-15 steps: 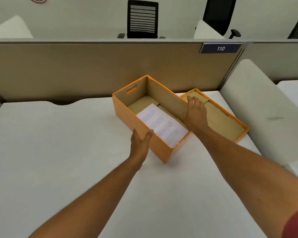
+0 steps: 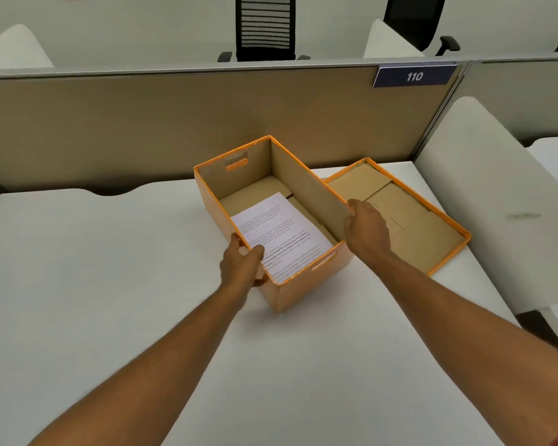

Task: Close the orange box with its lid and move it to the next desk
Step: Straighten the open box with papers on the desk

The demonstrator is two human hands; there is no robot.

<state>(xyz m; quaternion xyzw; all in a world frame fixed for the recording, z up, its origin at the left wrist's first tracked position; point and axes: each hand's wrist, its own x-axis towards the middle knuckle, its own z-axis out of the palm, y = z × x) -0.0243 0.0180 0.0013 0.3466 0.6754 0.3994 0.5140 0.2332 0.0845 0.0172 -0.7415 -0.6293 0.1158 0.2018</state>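
Orange box at frame centre on white worktop, open. Left hand clamped on near-left rim; right hand clamped on right wall. Lid upturned, touching box, right.

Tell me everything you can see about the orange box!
The orange box is a long, open-topped cardboard box, orange outside and plain brown inside. Each short end has a handle cut-out. It sits on the white desk, turned at an angle. A printed sheet of paper lies inside. The left hand grips its near left wall, the right hand holds its right wall. Its lid lies upside down beside it on the right.
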